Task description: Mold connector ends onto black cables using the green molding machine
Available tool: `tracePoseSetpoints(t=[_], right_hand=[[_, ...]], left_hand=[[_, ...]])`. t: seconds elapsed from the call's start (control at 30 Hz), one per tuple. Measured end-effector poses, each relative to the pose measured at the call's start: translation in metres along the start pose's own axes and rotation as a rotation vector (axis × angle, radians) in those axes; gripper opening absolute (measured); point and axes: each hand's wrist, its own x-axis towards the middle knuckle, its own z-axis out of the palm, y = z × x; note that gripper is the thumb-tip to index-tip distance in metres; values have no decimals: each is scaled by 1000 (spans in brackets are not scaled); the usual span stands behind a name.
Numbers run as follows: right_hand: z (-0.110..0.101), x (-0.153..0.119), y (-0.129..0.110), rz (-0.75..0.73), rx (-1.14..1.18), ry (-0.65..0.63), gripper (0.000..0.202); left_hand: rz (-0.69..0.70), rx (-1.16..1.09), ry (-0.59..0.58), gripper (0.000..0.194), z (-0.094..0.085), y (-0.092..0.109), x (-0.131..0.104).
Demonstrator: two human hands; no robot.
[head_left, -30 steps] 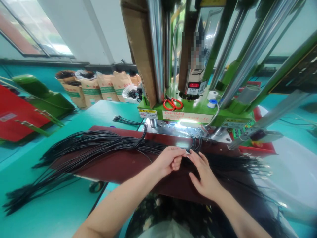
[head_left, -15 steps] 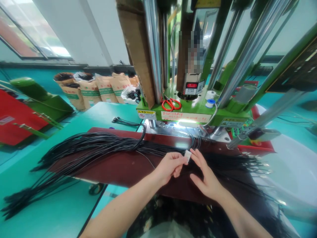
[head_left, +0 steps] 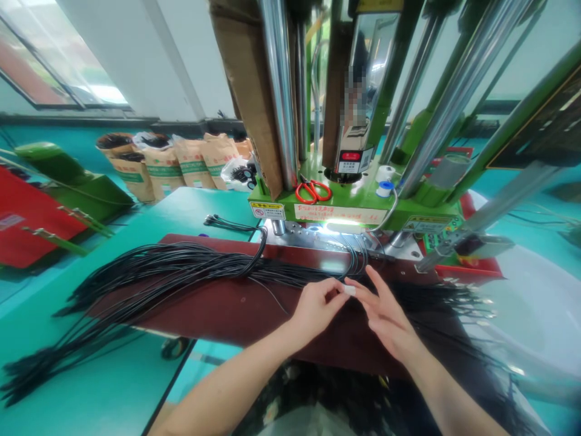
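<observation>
From the left, I'm seeing the black cables [head_left: 181,260] running across the brown board [head_left: 218,315], their far ends drooping over its left edge; neither hand is gripping them, and I can't tell how many are finished. Behind the board's middle, the red-handled scissors [head_left: 313,189] are lying on the green press [head_left: 354,195], and a few thin cables are curving from its bed over the board's back edge. Now, above the middle of the board, my left hand [head_left: 318,310] is bringing thumb and forefinger together, nearly closed, pinching a small white piece [head_left: 349,290]. That piece is sitting just above the board, between the hands, touching a right finger; I'm judging it partly placed, since the left fingertips aren't yet letting go, and I can't tell whether it's going all the way round. Just right of it, my right hand [head_left: 391,324] is spreading its fingers wide, pinching nothing. Beyond, toward the board's right end, pale-tipped cable ends [head_left: 467,297] are lying untouched.
</observation>
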Motion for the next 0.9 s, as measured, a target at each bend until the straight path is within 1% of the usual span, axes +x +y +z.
tracePoseSetpoints(t=[0.07, 0.1, 0.13, 0.17, 0.2, 0.23, 0.27, 0.33, 0.37, 0.4, 0.43, 0.47, 0.5, 0.57, 0.63, 0.7, 0.77, 0.9], right_hand=[[0, -1, -1, 8, 61, 38, 68], [0, -2, -1, -2, 75, 43, 67], [0, -2, -1, -17, 79, 42, 65], [0, -3, -2, -35, 74, 39, 64], [0, -4, -3, -49, 63, 39, 62], [-1, -4, -4, -58, 47, 43, 61], [-2, -3, -4, -66, 29, 52, 61], [-4, -2, -4, -72, 1, 66, 62], [-6, -2, -3, -69, -15, 70, 63], [-7, -2, -2, -60, -35, 72, 63], [-8, -2, -1, -45, -60, 73, 64], [-8, -3, 0, -26, -88, 70, 64], [-9, -4, 0, -15, -121, 61, 63], [-9, -6, -1, -26, -202, 22, 61], [-8, -8, -4, -70, -317, -29, 58], [-6, -9, -8, -106, -461, -60, 56], [-5, -9, -11, -120, -610, -68, 56], [-1, -9, -13, -188, -848, -85, 53]], left_hand=[[118, 154, 67, 15, 1, 3, 0], [145, 194, 100, 15, 1, 4, 1], [141, 202, 131, 18, 1, 5, 2], [104, 175, 154, 21, 0, 5, 4], [33, 107, 153, 23, -2, 4, 5], [-60, -1, 116, 24, -4, 4, 5], [-162, -138, 39, 28, -7, 4, 5], [-352, -421, -199, 43, -12, 4, 2], [-424, -537, -321, 49, -13, 4, -1], [-477, -627, -419, 53, -14, 5, -3], [-511, -698, -482, 55, -14, 6, -6], [-530, -756, -511, 56, -13, 7, -8], [-536, -806, -509, 55, -12, 8, -10], [-517, -877, -456, 53, -10, 11, -12], [-468, -879, -389, 51, -11, 15, -13], [-406, -790, -332, 50, -13, 19, -15], [-336, -644, -289, 47, -16, 22, -18], [-204, -358, -261, 39, -19, 25, -24]])
